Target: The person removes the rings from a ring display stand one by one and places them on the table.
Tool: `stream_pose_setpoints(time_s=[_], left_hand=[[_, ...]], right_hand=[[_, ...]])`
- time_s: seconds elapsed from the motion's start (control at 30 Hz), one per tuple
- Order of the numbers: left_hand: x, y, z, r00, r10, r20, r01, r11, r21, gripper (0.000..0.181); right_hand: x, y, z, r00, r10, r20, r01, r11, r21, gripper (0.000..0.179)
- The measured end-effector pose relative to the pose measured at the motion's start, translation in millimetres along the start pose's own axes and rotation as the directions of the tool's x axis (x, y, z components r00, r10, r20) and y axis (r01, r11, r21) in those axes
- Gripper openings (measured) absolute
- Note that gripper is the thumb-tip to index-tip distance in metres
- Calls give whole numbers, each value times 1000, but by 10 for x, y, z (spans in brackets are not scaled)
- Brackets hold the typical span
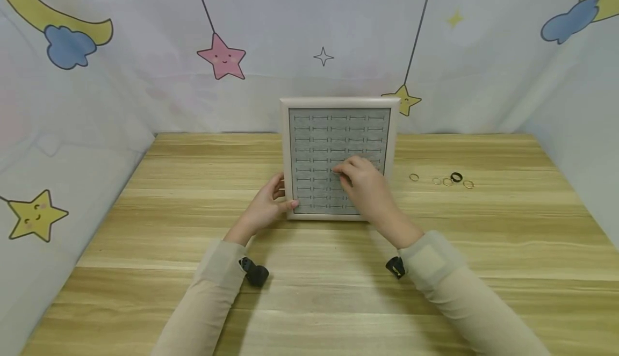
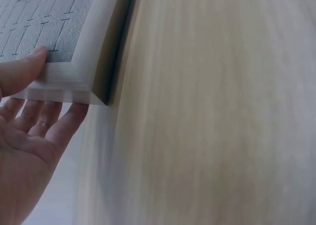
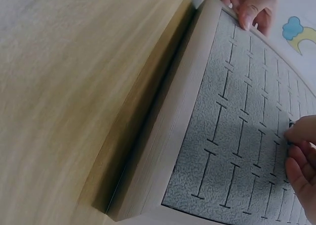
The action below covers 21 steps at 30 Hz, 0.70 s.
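Observation:
A ring display board stands upright on the table, with a pale wooden frame around a grey felt panel that has rows of slits. My left hand grips the frame's lower left side, thumb on the front and fingers round the edge. Over the middle of the panel, my right hand pinches a small ring at a slit between thumb and fingertips. The fingers hide most of this ring. In the right wrist view the right hand's fingertips are close against the felt.
Right of the board, several thin gold-coloured rings and a black ring lie on the wooden table. A white curtain with printed stars hangs behind the table.

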State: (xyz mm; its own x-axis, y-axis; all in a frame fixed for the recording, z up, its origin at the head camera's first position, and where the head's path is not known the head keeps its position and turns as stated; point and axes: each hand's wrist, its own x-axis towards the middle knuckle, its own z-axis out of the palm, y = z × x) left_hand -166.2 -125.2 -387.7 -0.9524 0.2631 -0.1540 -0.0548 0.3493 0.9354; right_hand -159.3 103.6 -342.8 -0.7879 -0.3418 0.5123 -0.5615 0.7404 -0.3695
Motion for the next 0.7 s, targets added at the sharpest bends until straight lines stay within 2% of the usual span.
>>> stream_pose_setpoints(time_s=[0.23,0.47,0.6,0.7], left_hand=[[-6,8,1,1000,0,5,0,1000,-5,71],[-7,15,5,1000,-4,2,4,1000,0,71],[-10,18,3,1000,-9,3,9,1000,0,72],[-12,17,-2,1000,-15,2,15,1000,4,71]], right_hand=[[8,11,17,996,89,-7,-88,991,103,14],[39,30,-29,985,173,22,-172,953,250,13],[60,62,-94,964,247,98,-266,900,346,14],[80,114,-164,931,315,184,-365,820,442,16]])
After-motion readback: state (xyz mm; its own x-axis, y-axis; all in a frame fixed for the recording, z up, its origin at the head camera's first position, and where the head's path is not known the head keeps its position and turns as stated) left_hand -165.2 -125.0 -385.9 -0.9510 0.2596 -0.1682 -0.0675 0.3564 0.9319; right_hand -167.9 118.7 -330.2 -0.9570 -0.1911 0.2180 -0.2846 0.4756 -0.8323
